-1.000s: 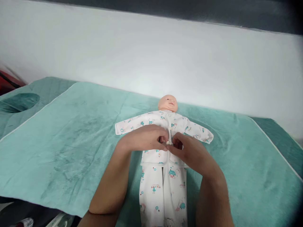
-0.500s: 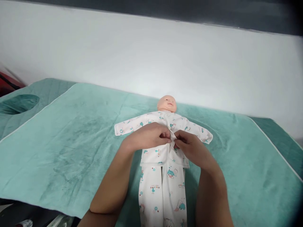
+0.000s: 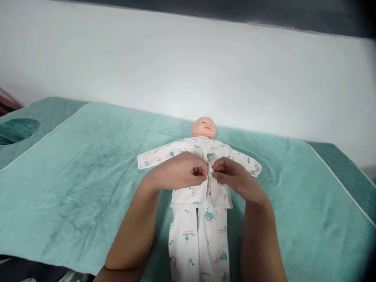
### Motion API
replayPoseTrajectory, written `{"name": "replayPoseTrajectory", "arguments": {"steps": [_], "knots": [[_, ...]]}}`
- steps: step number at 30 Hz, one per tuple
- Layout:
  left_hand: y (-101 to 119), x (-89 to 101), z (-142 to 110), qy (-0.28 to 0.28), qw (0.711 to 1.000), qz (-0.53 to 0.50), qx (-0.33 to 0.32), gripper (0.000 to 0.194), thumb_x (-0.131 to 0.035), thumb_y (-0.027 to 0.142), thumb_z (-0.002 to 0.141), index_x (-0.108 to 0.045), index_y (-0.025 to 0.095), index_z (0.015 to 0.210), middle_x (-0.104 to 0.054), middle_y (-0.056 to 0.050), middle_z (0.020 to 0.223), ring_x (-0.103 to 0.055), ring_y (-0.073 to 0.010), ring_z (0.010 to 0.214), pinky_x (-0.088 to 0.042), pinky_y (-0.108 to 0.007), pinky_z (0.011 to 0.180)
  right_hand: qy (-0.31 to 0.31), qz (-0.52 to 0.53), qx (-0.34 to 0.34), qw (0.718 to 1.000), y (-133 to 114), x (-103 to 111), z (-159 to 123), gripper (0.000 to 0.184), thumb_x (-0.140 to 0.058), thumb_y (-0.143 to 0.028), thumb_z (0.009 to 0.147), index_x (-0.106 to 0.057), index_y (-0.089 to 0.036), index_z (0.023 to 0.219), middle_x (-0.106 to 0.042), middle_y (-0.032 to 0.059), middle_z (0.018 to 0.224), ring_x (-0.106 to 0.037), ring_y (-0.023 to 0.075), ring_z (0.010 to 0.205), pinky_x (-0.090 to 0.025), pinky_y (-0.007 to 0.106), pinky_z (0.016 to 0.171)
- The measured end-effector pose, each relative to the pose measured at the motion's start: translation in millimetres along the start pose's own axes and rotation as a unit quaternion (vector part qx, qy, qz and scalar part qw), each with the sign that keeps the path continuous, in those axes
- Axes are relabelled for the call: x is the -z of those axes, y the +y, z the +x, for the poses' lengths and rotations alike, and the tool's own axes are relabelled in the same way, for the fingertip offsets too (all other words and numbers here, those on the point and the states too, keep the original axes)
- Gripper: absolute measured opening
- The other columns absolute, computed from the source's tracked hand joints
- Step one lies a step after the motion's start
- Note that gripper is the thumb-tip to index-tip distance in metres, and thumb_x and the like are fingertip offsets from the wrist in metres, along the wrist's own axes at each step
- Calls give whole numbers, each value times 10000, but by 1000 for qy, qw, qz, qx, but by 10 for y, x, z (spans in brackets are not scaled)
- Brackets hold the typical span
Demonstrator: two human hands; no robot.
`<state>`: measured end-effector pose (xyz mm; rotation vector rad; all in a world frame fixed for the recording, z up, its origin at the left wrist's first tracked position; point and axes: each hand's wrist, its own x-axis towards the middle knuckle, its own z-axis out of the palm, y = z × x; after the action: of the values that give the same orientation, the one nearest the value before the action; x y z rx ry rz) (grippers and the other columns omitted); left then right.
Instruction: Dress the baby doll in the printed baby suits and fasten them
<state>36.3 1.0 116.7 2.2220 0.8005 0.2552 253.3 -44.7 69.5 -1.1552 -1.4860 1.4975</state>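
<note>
A baby doll (image 3: 203, 127) lies on its back, dressed in a white printed jacket (image 3: 188, 197) and matching trousers (image 3: 188, 241). Its sleeves stretch out to both sides. Over the chest, my left hand (image 3: 189, 170) pinches the left edge of the jacket's front opening. My right hand (image 3: 233, 176) grips the opposite front edge between thumb and fingers. Between the two hands the front edges stand slightly raised. Any fastener at the fingertips is too small to make out.
Under the doll a light green cover (image 3: 96, 168) spreads over a darker green padded bed (image 3: 331, 156) with an oval hole (image 3: 19, 131) at its left end. A white wall (image 3: 176, 66) rises behind. Dark items (image 3: 32, 270) lie below the bed's near left edge.
The whole view has shifted slightly, so the doll appears a little further left. My fingertips have drawn slightly apart, and the right front edge now turns more toward the camera.
</note>
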Motion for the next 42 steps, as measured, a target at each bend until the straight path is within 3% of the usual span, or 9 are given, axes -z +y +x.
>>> {"name": "replayPoseTrajectory", "arguments": {"steps": [7,15,19,24,29,34,42], "knots": [[-8,62,6,-14,996,-81,33,133,-542,215,822,-671,214,853,-656,32,768,-562,-106,681,-402,-227,598,-46,95,50,993,113,-64,81,170,-695,-282,872,-565,-212,956,-646,-10,738,-566,106,640,-426,242,587],[-101,-3,85,-50,985,-160,42,60,-547,227,832,-588,211,874,-643,29,743,-596,-127,708,-430,-241,633,-60,92,46,993,160,-37,112,213,-721,-290,854,-555,-211,961,-593,-32,735,-493,82,606,-372,210,530],[-117,2,74,-49,978,-197,39,50,-550,245,846,-522,214,874,-633,29,744,-600,-130,697,-449,-254,633,-61,85,44,994,133,-53,97,279,-760,-285,818,-542,-219,978,-571,-31,798,-488,85,670,-383,216,575],[-136,-9,86,-51,972,-228,39,104,-570,264,852,-490,211,890,-606,26,744,-604,-132,694,-463,-267,636,-55,86,48,994,181,-18,103,304,-753,-351,814,-525,-228,973,-491,-53,747,-401,67,571,-345,202,490],[-166,-24,100,-54,963,-262,17,125,-582,260,863,-474,202,893,-609,19,768,-598,-125,703,-460,-273,646,-70,117,69,988,227,20,118,322,-780,-323,789,-528,-222,961,-514,-46,756,-436,66,573,-370,194,482],[-209,-27,89,-45,957,-288,-7,131,-586,258,874,-482,192,919,-616,5,821,-599,-120,727,-465,-281,664,-66,119,62,989,223,3,128,331,-800,-307,770,-536,-223,952,-529,-49,759,-453,65,569,-375,188,465],[-174,-38,118,-40,965,-259,19,135,-594,263,868,-479,198,899,-632,4,817,-608,-123,734,-457,-270,649,-64,107,56,991,254,27,139,337,-788,-337,783,-543,-221,983,-584,-26,770,-526,90,599,-397,196,462]]}}
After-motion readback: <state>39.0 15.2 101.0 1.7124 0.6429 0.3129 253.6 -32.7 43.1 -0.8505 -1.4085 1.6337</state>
